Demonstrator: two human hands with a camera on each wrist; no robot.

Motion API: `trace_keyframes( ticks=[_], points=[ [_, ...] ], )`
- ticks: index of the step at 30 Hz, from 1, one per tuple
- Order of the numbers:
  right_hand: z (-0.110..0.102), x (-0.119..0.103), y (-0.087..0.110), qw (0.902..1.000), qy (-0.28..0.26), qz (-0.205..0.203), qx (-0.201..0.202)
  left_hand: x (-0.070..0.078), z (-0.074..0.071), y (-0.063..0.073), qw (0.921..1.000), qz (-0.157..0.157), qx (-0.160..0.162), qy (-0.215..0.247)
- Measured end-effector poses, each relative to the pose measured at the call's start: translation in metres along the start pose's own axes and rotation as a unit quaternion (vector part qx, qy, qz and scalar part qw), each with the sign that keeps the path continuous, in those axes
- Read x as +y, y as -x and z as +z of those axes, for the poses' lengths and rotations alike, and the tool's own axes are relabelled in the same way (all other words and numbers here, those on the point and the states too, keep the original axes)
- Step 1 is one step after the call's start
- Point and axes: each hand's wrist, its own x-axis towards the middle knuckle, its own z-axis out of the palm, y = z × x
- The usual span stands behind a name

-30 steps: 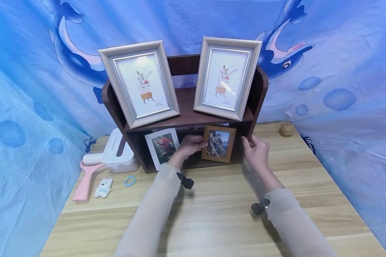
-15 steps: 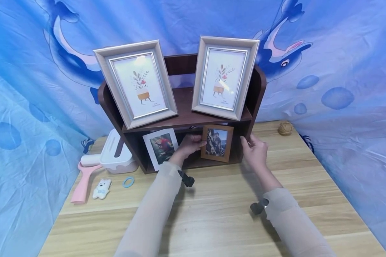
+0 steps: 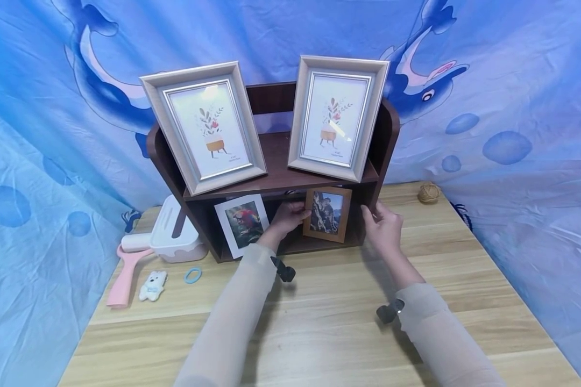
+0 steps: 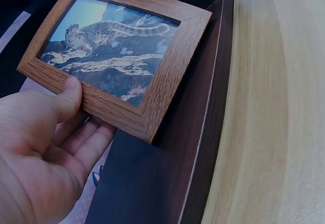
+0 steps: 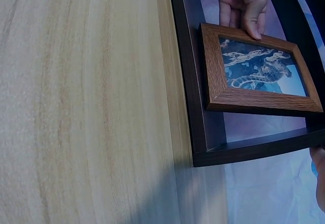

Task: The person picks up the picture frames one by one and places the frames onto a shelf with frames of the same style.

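My left hand (image 3: 290, 217) pinches the left side of a brown wooden picture frame (image 3: 308, 215) with a snow leopard photo, thumb in front and fingers behind. The frame stands slightly tilted in the right part of the lower compartment of a dark brown shelf (image 3: 281, 156). In the left wrist view the thumb lies on the wood border. My right hand (image 3: 384, 226) holds the shelf's right side panel near the bottom, thumb at its front edge and fingers outside; only a sliver shows in the right wrist view. A white-bordered parrot picture (image 3: 225, 220) leans at the lower left.
Two large silver-beige frames (image 3: 249, 123) (image 3: 295, 118) lean on the upper level. Left of the shelf are a white lidded box (image 3: 179, 244), a pink-handled roller (image 3: 122, 285), a white bear figure (image 3: 152, 286) and a blue ring (image 3: 187, 277). A twine ball (image 3: 429, 192) sits right.
The head view has shifted slightly, moving the scene a little left. My left hand and the brown frame have barely moved; my right hand stays at the side panel.
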Motion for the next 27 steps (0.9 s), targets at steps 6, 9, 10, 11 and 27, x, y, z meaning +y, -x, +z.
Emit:
trace_keyframes(
  ticks=[6, 9, 10, 11, 27],
  points=[
    [-0.001, 0.000, 0.000, 1.0000, 0.003, 0.008, 0.000, 0.002, 0.003, 0.003, 0.9993, 0.007, 0.015, -0.032],
    [-0.001, 0.000, 0.000, 1.0000, 0.002, 0.005, 0.001, 0.002, 0.004, 0.005, 0.9987, 0.011, 0.022, -0.045],
    [-0.001, 0.000, 0.000, 1.0000, 0.003, 0.003, 0.001, 0.002, 0.005, 0.005, 0.9984, 0.011, 0.025, -0.049],
    [0.000, 0.000, 0.000, 1.0000, 0.005, 0.001, 0.001, 0.002, 0.005, 0.006, 0.9982, 0.011, 0.027, -0.051],
    [0.001, 0.001, 0.001, 0.9999, 0.005, -0.007, 0.007, 0.005, 0.004, 0.014, 0.9840, 0.050, 0.044, -0.165]
  ],
)
